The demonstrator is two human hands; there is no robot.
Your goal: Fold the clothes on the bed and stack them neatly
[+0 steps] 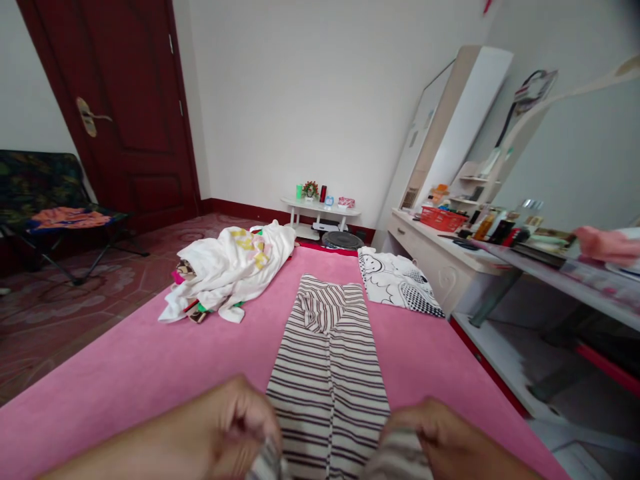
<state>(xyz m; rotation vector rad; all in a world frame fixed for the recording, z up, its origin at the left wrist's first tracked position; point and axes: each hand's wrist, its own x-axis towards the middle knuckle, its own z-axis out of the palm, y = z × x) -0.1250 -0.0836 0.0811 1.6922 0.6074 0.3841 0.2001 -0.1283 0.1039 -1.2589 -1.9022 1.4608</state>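
Note:
Striped trousers [353, 353], cream with dark bands, lie stretched lengthwise on the pink bed cover [190, 360], waist end away from me. One part near the waist is bunched into a fold. At the near end, my left hand [240, 427] is closed on the lower left edge of the cloth. My right hand [430, 433] pinches the lower right edge, and a raised flap of striped cloth shows at its fingers. Both hands are somewhat blurred, and the nearest end of the trousers runs out of view.
A heap of white clothes [235, 260] lies on the bed's far left. A folded black-and-white patterned garment [400, 280] rests at the far right. Beyond are a low white table [320, 207], a dressing table [450, 247] with bottles, and a folding chair [55, 220] by the door.

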